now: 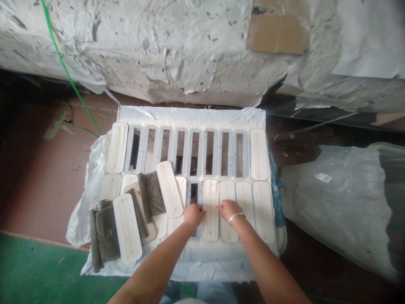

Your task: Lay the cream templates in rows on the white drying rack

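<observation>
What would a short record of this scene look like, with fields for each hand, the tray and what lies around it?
Left hand: touches a white pad beside an empty slot
Right hand: touches the next pad; bracelet on wrist
Tray: white, slotted; top row mostly unfilled
Left side: grey-green fabric pieces among loose pads
Surroundings: plastic bag at right, green cord at left

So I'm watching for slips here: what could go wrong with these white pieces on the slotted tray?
The left hand and right hand touch one white oblong piece beside an open slot; it might tip through. The loose piece lying askew over the rows could slide off. The slotted tray rests on a crinkled plastic bag and may shift.
</observation>
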### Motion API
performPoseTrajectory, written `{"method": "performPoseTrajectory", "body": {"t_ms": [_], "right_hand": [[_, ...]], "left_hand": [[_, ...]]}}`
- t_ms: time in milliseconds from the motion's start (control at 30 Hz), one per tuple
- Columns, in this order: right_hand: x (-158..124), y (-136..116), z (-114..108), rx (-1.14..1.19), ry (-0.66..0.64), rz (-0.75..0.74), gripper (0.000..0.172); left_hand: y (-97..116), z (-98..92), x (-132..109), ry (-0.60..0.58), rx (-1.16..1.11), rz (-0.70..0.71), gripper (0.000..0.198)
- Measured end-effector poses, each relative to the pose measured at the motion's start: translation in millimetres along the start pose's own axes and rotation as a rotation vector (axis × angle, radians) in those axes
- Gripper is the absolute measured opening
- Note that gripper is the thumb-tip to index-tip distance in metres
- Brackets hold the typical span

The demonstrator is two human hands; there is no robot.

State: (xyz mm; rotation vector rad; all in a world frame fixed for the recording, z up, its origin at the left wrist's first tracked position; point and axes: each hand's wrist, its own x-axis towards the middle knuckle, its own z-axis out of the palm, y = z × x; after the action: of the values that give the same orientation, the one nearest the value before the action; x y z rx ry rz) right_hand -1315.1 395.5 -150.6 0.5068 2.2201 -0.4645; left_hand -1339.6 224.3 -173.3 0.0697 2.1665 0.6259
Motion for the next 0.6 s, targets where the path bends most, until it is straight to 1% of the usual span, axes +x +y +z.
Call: {"method": "performPoseTrajectory", "body": {"t_ms": [33, 100, 167, 200, 233, 300, 367, 467, 600], "right_hand": [[0.5, 0.0, -2.5, -0.011, 0.057, -0.01, 0.028], [4.9, -1.5, -6.7, -0.036, 0.246, -0.093, 0.026], [13.7, -4.7, -8.2, -0.069, 0.462, -0.257, 0.022], [19.2, -6.7, -7.6, -0.091, 0.545, -0.347, 0.021], [24.7, -8.6, -6.2, -0.116, 0.595, -0.421, 0.023], [34.2, -11.0, -1.0, -0.168, 0.636, -0.524, 0.029], [39.2, -10.7, 6.4, -0.21, 0.647, -0.568, 0.036], [37.7, -5.4, 19.8, -0.264, 0.659, -0.582, 0.044], [29.9, -0.7, 39.8, -0.336, 0.695, -0.562, 0.055]], "left_hand": [[0.5, -0.7, 0.6, -0.008, 0.017, 0.004, 0.018], [1.0, -0.2, 1.8, -0.011, 0.042, 0.004, 0.016], [0.5, 3.2, 2.8, -0.006, 0.056, -0.008, 0.013], [-0.1, 5.7, 3.0, -0.004, 0.058, -0.016, 0.012], [-1.1, 8.4, 3.1, -0.002, 0.058, -0.024, 0.011], [-3.5, 13.3, 2.8, -0.005, 0.055, -0.035, 0.01], [-5.6, 15.3, 2.5, -0.012, 0.059, -0.032, 0.011], [-3.6, 11.5, 3.5, -0.043, 0.094, -0.007, 0.013], [11.5, 0.5, 6.4, -0.094, 0.203, 0.04, 0.019]]}}
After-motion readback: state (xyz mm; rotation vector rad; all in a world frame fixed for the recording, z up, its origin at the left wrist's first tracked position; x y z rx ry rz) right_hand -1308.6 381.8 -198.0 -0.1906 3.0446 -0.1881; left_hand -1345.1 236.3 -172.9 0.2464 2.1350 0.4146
